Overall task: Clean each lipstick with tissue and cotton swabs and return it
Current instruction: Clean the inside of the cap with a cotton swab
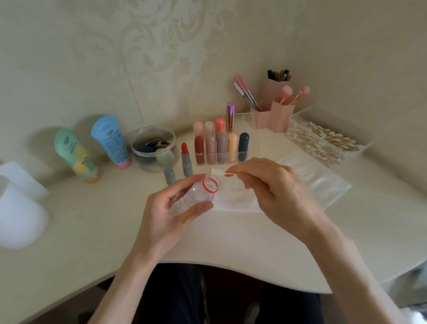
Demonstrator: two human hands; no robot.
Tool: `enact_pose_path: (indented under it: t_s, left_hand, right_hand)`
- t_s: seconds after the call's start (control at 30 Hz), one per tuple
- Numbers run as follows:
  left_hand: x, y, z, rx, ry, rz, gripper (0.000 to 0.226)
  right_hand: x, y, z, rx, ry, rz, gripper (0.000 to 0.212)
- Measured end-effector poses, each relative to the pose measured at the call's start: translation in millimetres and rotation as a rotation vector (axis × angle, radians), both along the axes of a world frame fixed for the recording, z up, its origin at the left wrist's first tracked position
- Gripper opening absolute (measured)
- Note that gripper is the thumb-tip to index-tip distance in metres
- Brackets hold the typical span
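My left hand (165, 216) grips a small clear bottle (197, 192) with a red ring at its open mouth, tilted toward the right. My right hand (273, 185) pinches a cotton swab (230, 173) whose tip is just right of the bottle mouth. A white tissue (233, 201) lies on the desk under both hands. An uncapped red lipstick (186, 160) stands upright in a grey base, with its grey cap (169, 176) beside it. Several capped lipsticks fill a clear organizer (221, 146) behind.
A clear box of cotton swabs (325, 137) sits at the right, a plastic tissue pack (316, 179) in front of it. Pink brush holders (275, 113) stand at the back. Two tubes (108, 142), a round sponge container (154, 148) and a white bin (9, 211) are on the left.
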State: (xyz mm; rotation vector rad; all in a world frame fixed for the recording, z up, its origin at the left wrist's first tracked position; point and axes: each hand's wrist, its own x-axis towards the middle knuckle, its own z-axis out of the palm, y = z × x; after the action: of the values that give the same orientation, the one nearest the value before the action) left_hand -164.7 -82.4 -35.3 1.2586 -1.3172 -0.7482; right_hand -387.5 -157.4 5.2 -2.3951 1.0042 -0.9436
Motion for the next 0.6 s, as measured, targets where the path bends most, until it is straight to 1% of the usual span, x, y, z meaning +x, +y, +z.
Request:
enact_pose_path:
  t_s: [0.13,0.23,0.33,0.4,0.5,0.57,0.6]
  left_hand:
    - [1,1,0,0.01,0.003,0.001,0.05]
    - [1,0,0,0.01,-0.008,0.004,0.051]
    - [0,0,-1,0.006,-0.026,0.006,0.051]
    - [0,0,-2,0.008,-0.019,0.009,0.052]
    - [1,-1,-3,0.01,-0.024,0.017,0.052]
    - [2,-1,-3,0.011,-0.022,0.017,0.052]
    - [2,0,-3,0.011,-0.017,0.017,0.052]
  right_hand:
    - [3,-1,6,-0.133,0.119,-0.031,0.026]
    - [3,-2,12,-0.11,0.13,-0.034,0.022]
    - [6,0,18,-0.084,0.139,0.033,0.011]
    - [8,-1,21,-0.11,0.124,0.038,0.007]
    - [11,-3,26,-0.123,0.046,0.031,0.003]
    - [11,-4,24,-0.071,-0.005,0.059,0.007]
    - [10,-4,22,-0.024,-0.016,0.074,0.014]
